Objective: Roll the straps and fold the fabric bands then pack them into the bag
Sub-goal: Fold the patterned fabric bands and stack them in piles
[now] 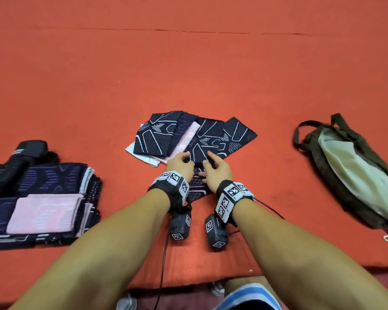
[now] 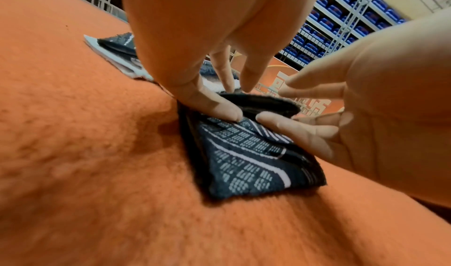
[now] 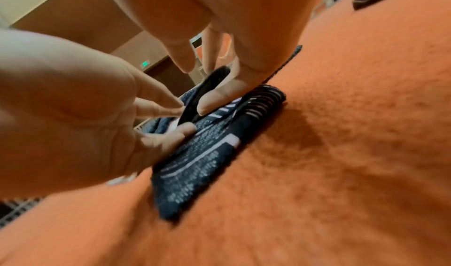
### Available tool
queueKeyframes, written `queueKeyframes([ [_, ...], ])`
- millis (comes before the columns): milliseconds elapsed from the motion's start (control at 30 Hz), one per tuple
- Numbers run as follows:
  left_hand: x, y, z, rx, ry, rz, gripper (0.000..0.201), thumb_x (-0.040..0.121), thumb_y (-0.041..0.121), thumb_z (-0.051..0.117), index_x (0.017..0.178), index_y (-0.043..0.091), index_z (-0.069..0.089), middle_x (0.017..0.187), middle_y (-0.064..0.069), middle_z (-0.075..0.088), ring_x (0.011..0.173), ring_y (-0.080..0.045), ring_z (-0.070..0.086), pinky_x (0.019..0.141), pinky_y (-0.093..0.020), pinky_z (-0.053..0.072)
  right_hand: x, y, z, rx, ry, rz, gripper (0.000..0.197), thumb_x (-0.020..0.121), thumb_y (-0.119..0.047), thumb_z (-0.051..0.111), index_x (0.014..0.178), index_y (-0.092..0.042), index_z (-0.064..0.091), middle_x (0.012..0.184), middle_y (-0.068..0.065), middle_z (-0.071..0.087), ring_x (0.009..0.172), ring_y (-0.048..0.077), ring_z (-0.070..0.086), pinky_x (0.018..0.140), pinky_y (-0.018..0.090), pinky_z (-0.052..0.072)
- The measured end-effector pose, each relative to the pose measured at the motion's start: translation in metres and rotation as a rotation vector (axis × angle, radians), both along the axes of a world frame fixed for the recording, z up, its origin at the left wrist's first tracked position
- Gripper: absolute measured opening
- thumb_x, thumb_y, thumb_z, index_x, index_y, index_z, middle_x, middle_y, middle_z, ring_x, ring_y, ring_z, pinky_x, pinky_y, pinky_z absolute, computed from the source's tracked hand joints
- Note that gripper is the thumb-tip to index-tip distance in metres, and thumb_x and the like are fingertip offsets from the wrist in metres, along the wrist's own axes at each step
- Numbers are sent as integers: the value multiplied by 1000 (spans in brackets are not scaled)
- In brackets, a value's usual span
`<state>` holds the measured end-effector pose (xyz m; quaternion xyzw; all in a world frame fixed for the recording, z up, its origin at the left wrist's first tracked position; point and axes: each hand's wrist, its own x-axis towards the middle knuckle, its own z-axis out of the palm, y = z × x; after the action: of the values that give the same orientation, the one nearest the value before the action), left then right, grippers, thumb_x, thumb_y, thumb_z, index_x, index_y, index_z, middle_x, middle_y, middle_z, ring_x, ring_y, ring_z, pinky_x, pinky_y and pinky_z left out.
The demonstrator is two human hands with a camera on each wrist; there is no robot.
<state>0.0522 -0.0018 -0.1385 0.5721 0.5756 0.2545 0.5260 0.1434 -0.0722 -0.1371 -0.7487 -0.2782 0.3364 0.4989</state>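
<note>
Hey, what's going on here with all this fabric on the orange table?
A person is folding a dark patterned fabric band on the orange table. The left hand and right hand both pinch its folded edge, thumbs on top. More unfolded bands lie fanned just beyond. A stack of folded bands and rolled black straps sits to the left. The bag lies to the right, nothing packed yet as far as shows.

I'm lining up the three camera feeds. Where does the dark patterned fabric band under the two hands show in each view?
Head: dark navy fabric band with white line pattern, lower centre, between the wrists.
Left wrist: centre, running to lower right, thumbs on it.
Right wrist: centre, slanting to lower left.
Shared landmark: the orange felt table cover, beneath the band in all three.
</note>
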Motion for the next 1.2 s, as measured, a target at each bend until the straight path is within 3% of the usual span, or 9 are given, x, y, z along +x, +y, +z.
queueKeyframes([
  [133,-5,-5,6,-62,-48,13,23,94,11,56,113,22,63,86,-2,69,62,-20,65,64,-35,59,3,7,3,33,76,-118,34,97,-13,60,131,-14,62,96,4,71,71,13,71,74,35,60],
  [233,-13,-7,14,-100,-100,28,16,100,15,54,112,22,61,85,0,64,58,-16,61,49,-26,51,-2,2,11,31,75,-133,18,91,-10,64,104,-16,74,75,-1,72,62,8,66,64,26,53],
  [367,-32,-14,20,-110,-128,61,13,99,22,56,110,24,65,92,4,62,66,-19,63,50,-26,50,-19,-12,20,12,167,-98,14,88,-20,65,75,-19,70,59,-1,63,50,10,57,52,25,46],
  [533,-62,-34,21,59,-82,9,31,88,6,63,113,22,72,107,-19,69,83,-31,63,76,-39,52,-42,-36,18,-6,100,-2,5,93,-15,54,89,-17,57,70,1,58,46,13,54,41,21,43],
  [600,-76,-40,26,84,-67,-13,33,86,5,61,108,25,75,109,-17,72,81,-31,63,74,-37,51,-52,-44,14,-9,107,31,7,93,-18,58,98,-22,54,75,2,61,53,17,59,41,23,45],
  [733,-107,-53,31,127,13,-74,30,83,6,62,97,26,79,98,-3,77,90,-25,69,79,-27,50,-73,-49,0,50,28,32,22,87,-27,69,101,-34,53,80,-2,66,72,20,65,72,42,59],
  [833,-134,-66,27,157,41,-59,29,82,6,66,96,28,79,97,6,76,92,-13,69,87,-24,52,-88,-51,-1,48,-96,100,39,87,-18,69,119,-32,54,105,-9,64,96,14,61,94,28,47],
  [1033,-178,-78,24,243,28,13,20,83,16,71,85,33,81,81,10,76,82,-9,70,83,-28,56,-119,-42,4,-1,-137,291,52,84,-5,62,131,-26,63,122,-4,67,113,16,62,107,30,45],
  [1200,-191,-71,47,439,-28,152,21,87,16,70,95,31,81,85,11,75,75,-6,66,76,-21,51,-127,-22,26,221,-125,387,60,83,5,54,133,-28,63,129,-7,63,116,8,59,104,22,44],
])
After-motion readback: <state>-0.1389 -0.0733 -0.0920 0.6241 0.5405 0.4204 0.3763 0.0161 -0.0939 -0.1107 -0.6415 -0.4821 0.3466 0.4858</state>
